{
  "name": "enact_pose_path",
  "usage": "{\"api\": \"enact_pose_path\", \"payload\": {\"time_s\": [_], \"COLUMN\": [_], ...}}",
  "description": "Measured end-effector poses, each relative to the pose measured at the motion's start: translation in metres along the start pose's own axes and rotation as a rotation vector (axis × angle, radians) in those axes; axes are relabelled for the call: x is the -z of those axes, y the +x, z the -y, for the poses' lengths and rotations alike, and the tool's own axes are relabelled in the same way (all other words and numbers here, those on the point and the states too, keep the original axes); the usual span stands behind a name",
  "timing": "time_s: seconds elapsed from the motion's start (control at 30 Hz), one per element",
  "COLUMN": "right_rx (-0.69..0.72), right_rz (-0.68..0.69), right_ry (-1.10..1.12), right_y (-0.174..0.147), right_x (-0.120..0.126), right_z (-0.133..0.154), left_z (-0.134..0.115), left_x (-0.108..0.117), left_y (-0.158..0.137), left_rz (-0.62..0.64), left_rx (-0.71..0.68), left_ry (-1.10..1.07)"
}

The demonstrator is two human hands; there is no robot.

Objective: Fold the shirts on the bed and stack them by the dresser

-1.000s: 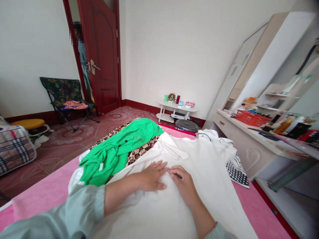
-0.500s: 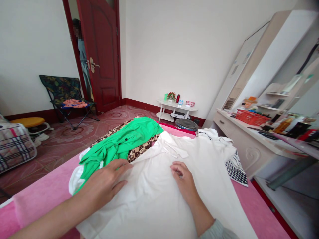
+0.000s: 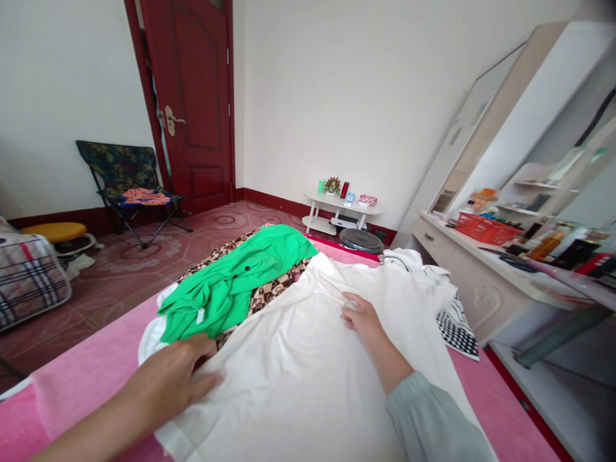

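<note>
A: So, white shirt [image 3: 308, 359] lies spread on the pink bed [image 3: 86, 372], partly over the green garment [image 3: 235, 282].
B: Smoothing step, I'd judge; your left hand [image 3: 173, 378] rests flat and open at its edge, right hand [image 3: 360, 314] open near the collar. Next, you need a firm edge grip.

My right hand [image 3: 363, 316] comes out of a pale grey-green sleeve [image 3: 430, 420] with a gathered cuff; my left hand [image 3: 168, 378] and forearm are bare.

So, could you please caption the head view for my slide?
Both hands, left hand and right hand, flat on a white cotton shirt beside a green garment.
</note>
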State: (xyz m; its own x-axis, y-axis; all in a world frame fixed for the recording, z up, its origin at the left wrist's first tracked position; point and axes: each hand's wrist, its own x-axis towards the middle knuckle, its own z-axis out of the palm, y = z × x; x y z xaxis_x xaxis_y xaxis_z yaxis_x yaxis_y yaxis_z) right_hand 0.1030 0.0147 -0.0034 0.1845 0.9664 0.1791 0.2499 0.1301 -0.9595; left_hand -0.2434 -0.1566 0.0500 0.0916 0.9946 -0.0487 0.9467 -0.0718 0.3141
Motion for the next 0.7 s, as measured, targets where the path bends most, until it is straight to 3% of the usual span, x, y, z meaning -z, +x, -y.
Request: {"api": "enact_pose_path", "payload": {"time_s": [0.13, 0.4, 0.57, 0.7], "right_rx": [-0.137, -0.054, -0.015, -0.009], "right_rz": [-0.028, -0.089, -0.158, -0.249], "right_ry": [0.03, 0.147, 0.306, 0.209], "right_y": [0.02, 0.06, 0.078, 0.079], "right_x": [-0.012, 0.006, 0.026, 0.034], "right_z": [0.006, 0.046, 0.06, 0.024], "left_z": [0.001, -0.019, -0.064, -0.108], "left_x": [-0.003, 0.019, 0.029, 0.008], "left_y": [0.002, -0.009, -0.019, -0.017], "left_rz": [-0.062, -0.133, -0.036, 0.193], "left_rx": [-0.021, -0.08, -0.194, -0.416], "left_ry": [-0.052, -0.141, -0.286, -0.421]}}
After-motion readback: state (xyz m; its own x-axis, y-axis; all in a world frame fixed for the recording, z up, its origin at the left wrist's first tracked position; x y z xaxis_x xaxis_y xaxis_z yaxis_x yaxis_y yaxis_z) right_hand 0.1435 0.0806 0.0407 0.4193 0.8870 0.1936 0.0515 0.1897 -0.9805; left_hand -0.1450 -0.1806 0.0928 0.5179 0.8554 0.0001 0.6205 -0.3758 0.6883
